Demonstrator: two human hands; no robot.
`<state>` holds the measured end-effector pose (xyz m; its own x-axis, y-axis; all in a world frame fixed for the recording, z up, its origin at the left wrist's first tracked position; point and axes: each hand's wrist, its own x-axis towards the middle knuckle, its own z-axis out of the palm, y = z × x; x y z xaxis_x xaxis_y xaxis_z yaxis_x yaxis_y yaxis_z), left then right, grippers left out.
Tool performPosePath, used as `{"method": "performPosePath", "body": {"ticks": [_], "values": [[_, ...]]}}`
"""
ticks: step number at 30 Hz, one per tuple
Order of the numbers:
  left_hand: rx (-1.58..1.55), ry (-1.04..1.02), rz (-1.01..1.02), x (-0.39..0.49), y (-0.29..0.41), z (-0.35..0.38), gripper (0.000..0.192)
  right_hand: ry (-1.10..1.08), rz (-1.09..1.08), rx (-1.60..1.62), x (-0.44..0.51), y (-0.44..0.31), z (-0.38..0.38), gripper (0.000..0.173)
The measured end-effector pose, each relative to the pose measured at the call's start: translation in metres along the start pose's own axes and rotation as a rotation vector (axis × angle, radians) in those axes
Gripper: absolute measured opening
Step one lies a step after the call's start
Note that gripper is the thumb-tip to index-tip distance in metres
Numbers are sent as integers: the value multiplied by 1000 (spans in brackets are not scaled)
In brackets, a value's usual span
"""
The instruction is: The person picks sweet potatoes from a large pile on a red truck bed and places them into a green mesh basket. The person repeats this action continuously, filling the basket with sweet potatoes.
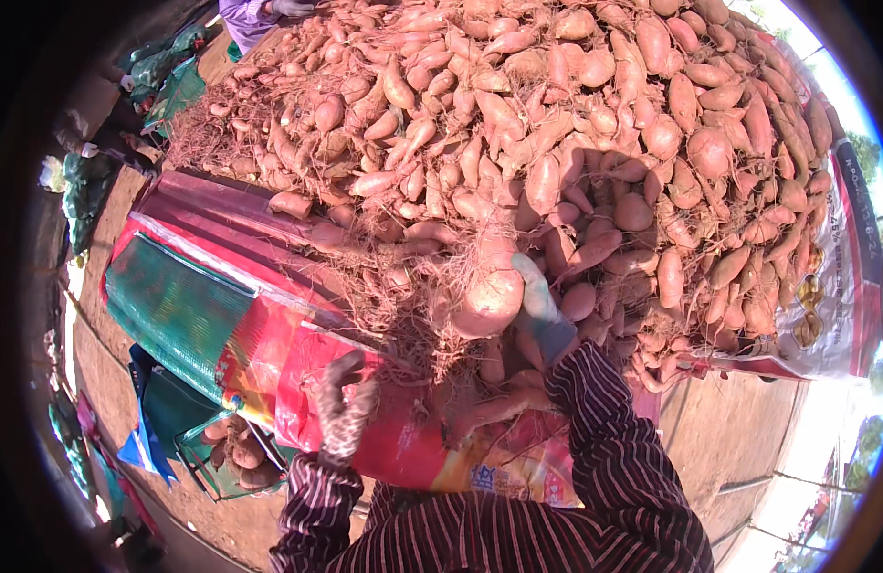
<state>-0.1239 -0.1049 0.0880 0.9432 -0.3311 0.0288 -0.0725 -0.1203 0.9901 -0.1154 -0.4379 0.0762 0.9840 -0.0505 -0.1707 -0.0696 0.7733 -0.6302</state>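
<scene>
A big rounded sweet potato (490, 297) with a mass of thin roots sits at the near edge of the heap. My right hand (540, 301), in a pale, blue-green-stained glove, grips its right side. My left hand (341, 412) wears a patterned glove and is slightly blurred. Holding nothing, it hovers with fingers apart over a red printed plastic sheet (406, 440). Tangled fine roots (438, 344) hang between the two hands. Before me the heap of sweet potatoes (477, 136) spreads wide, with a longer sweet potato (509, 407) lying near my right forearm.
A folded green mesh bag (176, 286) lies on the sheet at left. Below it, an open green mesh container (198, 458) holds several sweet potatoes (248, 455). Filled mesh bags (87, 186) stand further left. At top left shows another person's purple sleeve (247, 20). White printed sacking (832, 308) borders the right side.
</scene>
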Motion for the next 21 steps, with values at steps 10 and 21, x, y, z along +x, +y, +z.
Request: {"method": "performPosePath", "body": {"ticks": [10, 21], "values": [[303, -285, -42, 19, 16, 96, 105, 325, -112, -492, -72, 60, 54, 60], [-1217, -220, -475, -23, -39, 43, 78, -34, 106, 219, -4, 64, 40, 52]]}}
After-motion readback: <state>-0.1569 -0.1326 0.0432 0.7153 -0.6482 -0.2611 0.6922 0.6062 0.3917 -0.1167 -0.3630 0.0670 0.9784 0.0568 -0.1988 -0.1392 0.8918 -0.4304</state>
